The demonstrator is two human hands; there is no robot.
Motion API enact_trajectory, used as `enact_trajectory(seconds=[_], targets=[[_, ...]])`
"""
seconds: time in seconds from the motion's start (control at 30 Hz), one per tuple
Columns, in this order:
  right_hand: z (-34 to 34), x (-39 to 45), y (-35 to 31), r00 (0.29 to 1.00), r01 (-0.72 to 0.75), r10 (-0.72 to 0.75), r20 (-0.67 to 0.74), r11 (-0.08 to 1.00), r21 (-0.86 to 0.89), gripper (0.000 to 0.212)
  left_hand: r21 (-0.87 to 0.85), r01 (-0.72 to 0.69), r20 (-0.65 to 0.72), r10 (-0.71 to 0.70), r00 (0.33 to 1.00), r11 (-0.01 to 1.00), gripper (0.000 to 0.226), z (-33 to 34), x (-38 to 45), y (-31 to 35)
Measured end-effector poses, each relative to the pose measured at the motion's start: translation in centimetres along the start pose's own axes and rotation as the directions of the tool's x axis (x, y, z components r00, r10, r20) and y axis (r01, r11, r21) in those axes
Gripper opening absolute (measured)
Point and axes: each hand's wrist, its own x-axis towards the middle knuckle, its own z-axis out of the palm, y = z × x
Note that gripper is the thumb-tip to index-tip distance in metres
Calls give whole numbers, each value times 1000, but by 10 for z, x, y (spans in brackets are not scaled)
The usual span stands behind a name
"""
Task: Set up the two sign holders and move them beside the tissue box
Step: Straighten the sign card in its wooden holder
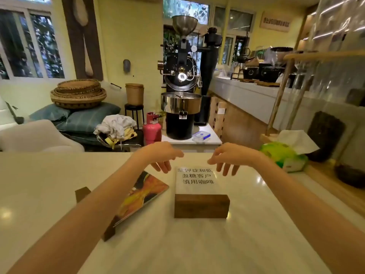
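White and glossy, the table [197, 244] carries two sign holders left of the green tissue box [284, 157]. Farthest from the box, the colourful sign holder [142, 194] lies tilted, its dark wooden base partly hidden under the left forearm. Nearer the box, the text sign holder [199, 194] has a clear panel in a brown wood block. Left hand [164, 157] and right hand [227, 159] hover above it, fingers loosely spread, holding nothing.

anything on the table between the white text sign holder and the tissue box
Nothing visible does. The white text sign on its dark wooden block and the green tissue box have only bare white tabletop between them; the right hand hovers above it.
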Motion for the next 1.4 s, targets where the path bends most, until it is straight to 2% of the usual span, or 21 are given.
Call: enact_trajectory(seconds=[0.1, 0.3, 0.47, 0.53, 0.73, 0.8, 0.87, 0.9, 0.97, 1.03, 1.2, 1.4], targets=[[12, 2, 14, 993, -100, 100, 68, 995, 9, 41, -29, 71, 69, -69, 995, 997, 47, 18, 7, -10], [38, 6, 38, 976, -203, 190, 106, 969, 141, 44, -73, 114, 62, -109, 992, 991, 49, 48, 18, -26], [53, 4, 49, 983, -183, 174, 57, 931, 315, 41, -159, 149, 88, -136, 987, 976, 51, 62, 20, -32], [58, 2, 49, 983, -182, 177, 49, 919, 350, 33, -172, 147, 101, -131, 986, 974, 48, 64, 18, -32], [65, 4, 50, 976, -209, 212, 41, 880, 426, 21, -270, 178, 170, -135, 976, 946, 33, 63, 16, -39], [65, 2, 49, 977, -202, 212, 26, 882, 426, 17, -295, 176, 183, -125, 975, 939, 20, 63, 12, -37], [66, -1, 48, 976, -196, 218, 1, 875, 443, 24, -318, 179, 186, -124, 975, 931, 12, 61, 6, -34], [66, -2, 47, 975, -192, 223, -15, 866, 461, 34, -322, 171, 180, -118, 977, 931, 18, 60, 5, -32], [67, -3, 46, 971, -176, 232, -50, 848, 500, 59, -313, 142, 132, -105, 986, 939, 52, 60, 3, -31], [68, -5, 44, 972, -132, 213, -96, 841, 525, 66, -330, 97, 65, -80, 995, 939, 69, 60, 3, -31], [71, -8, 43, 952, 48, 129, -277, 833, 551, 65, -344, -48, -132, 3, 991, 938, 72, 61, 0, -33], [78, -16, 43, 884, 214, 57, -465, 833, 510, 66, -232, -242, -340, 154, 928, 942, 65, 65, -10, -35]])
